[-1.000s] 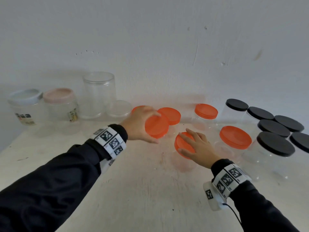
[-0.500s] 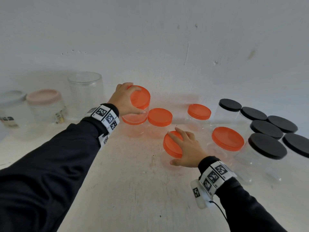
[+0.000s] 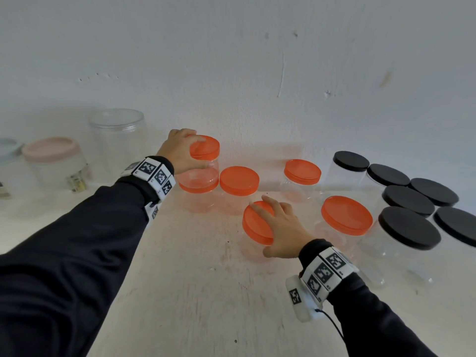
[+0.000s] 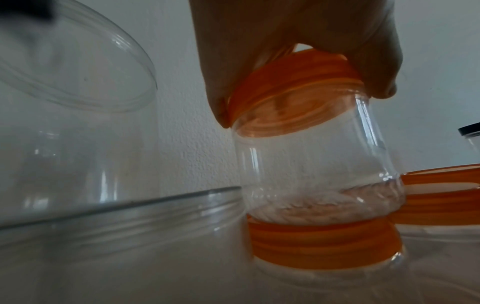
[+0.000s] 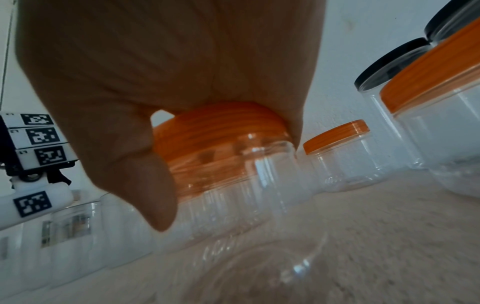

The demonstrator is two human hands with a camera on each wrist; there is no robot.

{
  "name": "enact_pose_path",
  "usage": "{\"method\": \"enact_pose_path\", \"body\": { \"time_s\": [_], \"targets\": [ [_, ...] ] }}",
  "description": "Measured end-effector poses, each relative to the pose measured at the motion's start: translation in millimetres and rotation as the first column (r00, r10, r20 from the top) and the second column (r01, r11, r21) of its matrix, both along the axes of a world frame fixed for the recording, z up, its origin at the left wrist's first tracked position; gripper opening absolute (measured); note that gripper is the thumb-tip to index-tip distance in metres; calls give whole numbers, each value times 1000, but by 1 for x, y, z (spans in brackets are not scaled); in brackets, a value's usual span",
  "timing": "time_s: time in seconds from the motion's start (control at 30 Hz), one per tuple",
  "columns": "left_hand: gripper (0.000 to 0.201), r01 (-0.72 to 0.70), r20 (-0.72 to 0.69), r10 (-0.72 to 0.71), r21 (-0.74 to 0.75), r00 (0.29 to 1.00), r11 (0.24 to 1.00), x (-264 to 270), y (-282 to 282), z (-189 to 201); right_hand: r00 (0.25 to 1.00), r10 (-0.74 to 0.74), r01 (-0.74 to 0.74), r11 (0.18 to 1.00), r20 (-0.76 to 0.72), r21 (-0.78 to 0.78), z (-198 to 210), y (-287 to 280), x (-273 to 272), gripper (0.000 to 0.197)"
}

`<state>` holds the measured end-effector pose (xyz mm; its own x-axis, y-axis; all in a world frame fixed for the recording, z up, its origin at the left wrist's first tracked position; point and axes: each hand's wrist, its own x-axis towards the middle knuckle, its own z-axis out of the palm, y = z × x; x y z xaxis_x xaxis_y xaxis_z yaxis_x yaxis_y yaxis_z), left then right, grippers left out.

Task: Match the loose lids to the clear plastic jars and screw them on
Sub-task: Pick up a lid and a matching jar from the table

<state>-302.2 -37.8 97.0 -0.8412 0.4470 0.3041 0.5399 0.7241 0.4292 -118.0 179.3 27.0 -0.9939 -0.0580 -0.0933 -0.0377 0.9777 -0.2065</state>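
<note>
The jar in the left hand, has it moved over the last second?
Yes. The left hand carried its jar away from the person toward the wall and up; it now sits stacked on another orange-lidded jar, left of its neighbour.

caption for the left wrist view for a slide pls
Left hand grips the orange lid of a clear jar, tilted, stacked on a second orange-lidded jar.
</note>
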Motion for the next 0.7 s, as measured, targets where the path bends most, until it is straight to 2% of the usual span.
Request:
{"method": "enact_pose_path", "body": {
  "time_s": [0.2, 0.4, 0.5, 0.63, 0.7],
  "targets": [
    [57, 64, -86, -62, 23, 994, 998, -1, -1, -4, 997, -57, 47, 986, -58, -161, 0, 1, 2, 96],
    [58, 69, -68, -65, 61, 996, 996, 0, -1, -9, 990, -141, 132, 959, -19, -252, -6, 7, 7, 99],
    [57, 69, -54, -63, 126, 997, 990, 0, -1, -12, 982, -182, 161, 943, -47, -291, -6, 7, 10, 98],
    [57, 61, -81, -52, 118, 995, 991, -3, 1, -17, 970, -155, 83, 935, -187, -344, 21, 6, 14, 93],
    [69, 56, -81, -47, 112, 996, 992, -4, 1, -18, 958, -141, 29, 916, -251, -401, 44, 7, 11, 91]
  ]
}}
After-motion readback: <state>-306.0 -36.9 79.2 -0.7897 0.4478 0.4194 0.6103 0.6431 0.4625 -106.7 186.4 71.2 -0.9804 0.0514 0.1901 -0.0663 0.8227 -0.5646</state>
